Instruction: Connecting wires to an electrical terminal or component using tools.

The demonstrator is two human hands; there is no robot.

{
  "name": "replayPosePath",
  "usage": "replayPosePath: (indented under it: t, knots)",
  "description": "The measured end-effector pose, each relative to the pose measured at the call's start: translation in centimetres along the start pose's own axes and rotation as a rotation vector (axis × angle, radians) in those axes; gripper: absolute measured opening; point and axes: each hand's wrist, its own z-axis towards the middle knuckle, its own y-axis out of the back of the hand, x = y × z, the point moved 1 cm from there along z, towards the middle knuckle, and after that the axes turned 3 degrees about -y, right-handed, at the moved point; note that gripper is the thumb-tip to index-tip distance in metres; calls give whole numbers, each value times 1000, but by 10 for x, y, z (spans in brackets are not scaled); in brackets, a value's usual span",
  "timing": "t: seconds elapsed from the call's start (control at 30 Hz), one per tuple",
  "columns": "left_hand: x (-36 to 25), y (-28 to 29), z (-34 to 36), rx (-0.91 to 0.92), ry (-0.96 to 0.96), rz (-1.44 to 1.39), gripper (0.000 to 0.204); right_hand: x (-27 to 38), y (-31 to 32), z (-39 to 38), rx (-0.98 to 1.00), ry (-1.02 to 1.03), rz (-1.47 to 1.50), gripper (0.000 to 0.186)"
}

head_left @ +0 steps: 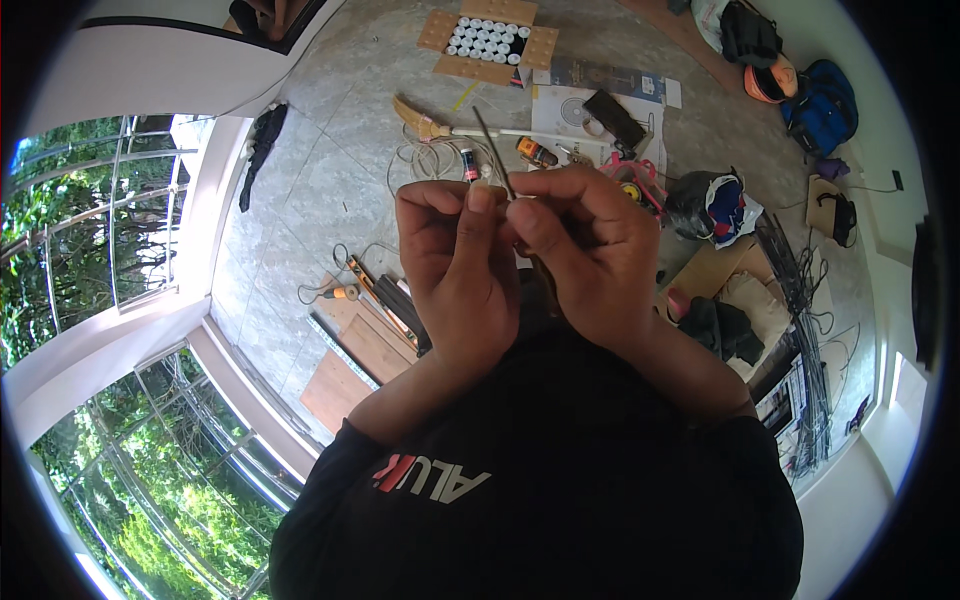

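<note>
My left hand [457,265] and my right hand [592,250] are raised close together in front of my chest, with the fingertips nearly meeting. Between the thumb and fingers of my right hand is a thin dark metal rod [490,145], slanting up and to the left. A small whitish piece [487,184] is pinched in my left hand; its kind is too small to make out. Just above the left fingertips shows a small dark tube with a white top [468,163]; whether it is touched or lies behind, I cannot tell.
On the tiled floor are a broom [425,122], a coiled white cable [435,160], a yellow drill [536,151] and a carton of white-capped cans [488,42]. Wooden boards [350,365] lie left, dark cables [805,330] and bags [820,108] right. Barred windows [100,220] line the left.
</note>
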Motion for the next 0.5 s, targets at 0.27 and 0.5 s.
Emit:
replayPosePath:
  t: [0.27,0.5]
  knots:
    - [-6,-2,0,84,108,-160,8,7,11,-1,-7,-99,94,25]
    - [-6,3,-1,104,35,-114,13,7,22,1,78,-81,91,26]
